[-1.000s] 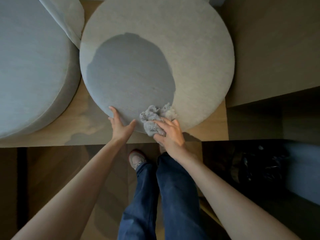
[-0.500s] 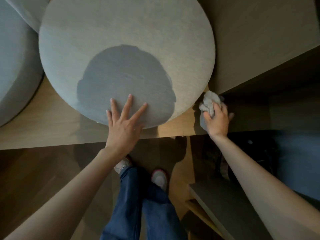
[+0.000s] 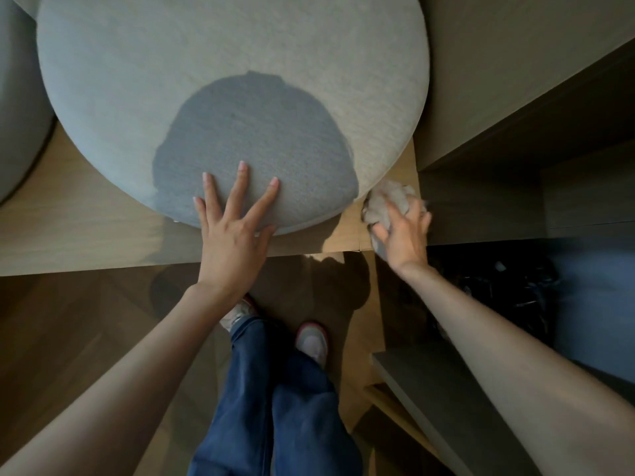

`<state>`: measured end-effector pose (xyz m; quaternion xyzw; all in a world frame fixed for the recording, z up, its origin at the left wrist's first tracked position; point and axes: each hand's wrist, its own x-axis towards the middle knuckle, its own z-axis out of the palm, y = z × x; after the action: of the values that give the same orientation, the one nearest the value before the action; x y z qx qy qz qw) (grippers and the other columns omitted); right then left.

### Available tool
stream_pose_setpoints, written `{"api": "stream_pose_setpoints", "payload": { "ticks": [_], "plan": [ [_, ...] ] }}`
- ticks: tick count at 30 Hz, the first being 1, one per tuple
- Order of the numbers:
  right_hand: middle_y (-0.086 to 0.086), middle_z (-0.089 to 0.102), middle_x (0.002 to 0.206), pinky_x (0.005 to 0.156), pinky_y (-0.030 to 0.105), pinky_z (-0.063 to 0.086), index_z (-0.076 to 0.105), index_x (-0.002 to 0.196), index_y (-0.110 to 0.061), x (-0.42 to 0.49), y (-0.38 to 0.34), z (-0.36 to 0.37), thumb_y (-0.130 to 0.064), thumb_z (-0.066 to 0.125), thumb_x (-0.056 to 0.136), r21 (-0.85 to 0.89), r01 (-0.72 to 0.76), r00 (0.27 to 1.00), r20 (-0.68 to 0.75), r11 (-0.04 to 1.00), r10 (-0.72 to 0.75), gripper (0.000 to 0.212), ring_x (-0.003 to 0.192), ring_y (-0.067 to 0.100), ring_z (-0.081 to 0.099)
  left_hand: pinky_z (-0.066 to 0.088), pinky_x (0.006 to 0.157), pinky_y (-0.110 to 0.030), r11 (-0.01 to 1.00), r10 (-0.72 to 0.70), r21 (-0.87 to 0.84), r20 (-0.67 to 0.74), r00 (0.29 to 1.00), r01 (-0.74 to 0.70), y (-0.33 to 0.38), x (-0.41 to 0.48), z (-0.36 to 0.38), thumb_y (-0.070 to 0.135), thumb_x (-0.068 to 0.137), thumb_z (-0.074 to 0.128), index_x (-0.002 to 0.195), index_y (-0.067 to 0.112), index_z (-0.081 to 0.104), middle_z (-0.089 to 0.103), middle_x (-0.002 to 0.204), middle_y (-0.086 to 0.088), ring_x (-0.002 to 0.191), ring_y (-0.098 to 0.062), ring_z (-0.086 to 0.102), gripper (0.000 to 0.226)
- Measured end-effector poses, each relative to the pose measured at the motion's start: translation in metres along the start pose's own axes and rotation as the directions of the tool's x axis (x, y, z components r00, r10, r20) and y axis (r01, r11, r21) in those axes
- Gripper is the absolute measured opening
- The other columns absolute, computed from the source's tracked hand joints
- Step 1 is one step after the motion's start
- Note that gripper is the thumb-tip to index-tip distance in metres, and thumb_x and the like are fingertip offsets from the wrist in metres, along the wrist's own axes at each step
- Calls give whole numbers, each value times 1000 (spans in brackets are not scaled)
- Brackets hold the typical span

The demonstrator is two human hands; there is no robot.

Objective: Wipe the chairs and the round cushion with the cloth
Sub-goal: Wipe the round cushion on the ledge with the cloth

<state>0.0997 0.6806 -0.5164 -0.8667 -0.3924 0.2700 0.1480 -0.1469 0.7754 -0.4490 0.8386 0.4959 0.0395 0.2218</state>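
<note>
The round grey cushion (image 3: 220, 80) lies on a wooden bench (image 3: 68, 228) and fills the upper middle of the head view. My shadow darkens its near part. My left hand (image 3: 232, 221) rests flat on the cushion's near edge with fingers spread. A crumpled pale cloth (image 3: 386, 201) sits at the cushion's right near edge, over the bench corner. My right hand (image 3: 403, 231) holds the cloth, fingers curled over it from the near side.
A second grey cushion (image 3: 17, 97) lies at the far left. A beige wall panel (image 3: 515, 63) and a dark open shelf (image 3: 498, 269) stand at the right. A low step (image 3: 429, 389) is beside my feet (image 3: 311, 341) on the wooden floor.
My right hand carried the cloth from the cushion's near edge to its right side by the bench corner. My left hand moved onto the cushion top and spread flat.
</note>
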Motion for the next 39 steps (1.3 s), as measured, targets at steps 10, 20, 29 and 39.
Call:
{"api": "stream_pose_setpoints", "payload": {
  "ticks": [10,20,29,39],
  "plan": [
    [7,21,140,107,35,20,30,145,-44,6,-8,5,-24,58,92,54,-133,988,-75,990,137,63,123,28,24,4,115,-61,994,37,-102,13,999,-36,-10,-8,-3,6,94,54,146,24,37,16,158,-12,144,-45,-2,58],
    [9,12,145,108,32,19,31,146,-41,-82,-78,61,-18,57,91,4,-154,980,129,988,153,65,125,29,20,6,119,-47,977,-103,-182,49,993,110,-58,-58,-45,3,95,51,149,24,27,14,159,-5,148,-28,4,63],
    [16,10,149,104,40,33,23,149,-34,-120,-179,134,-30,56,94,-151,-241,967,40,959,250,65,129,37,21,2,117,-39,968,-185,-166,35,982,188,-181,-79,-97,9,97,48,150,24,25,10,160,-3,148,-24,0,60],
    [15,18,143,102,39,34,21,151,-33,-110,-353,227,-33,50,96,-185,-67,989,116,981,89,62,122,34,27,4,118,-45,991,-106,-78,26,994,107,-337,-56,-177,10,100,44,150,20,28,13,160,-8,148,-29,1,53]
  ]
}}
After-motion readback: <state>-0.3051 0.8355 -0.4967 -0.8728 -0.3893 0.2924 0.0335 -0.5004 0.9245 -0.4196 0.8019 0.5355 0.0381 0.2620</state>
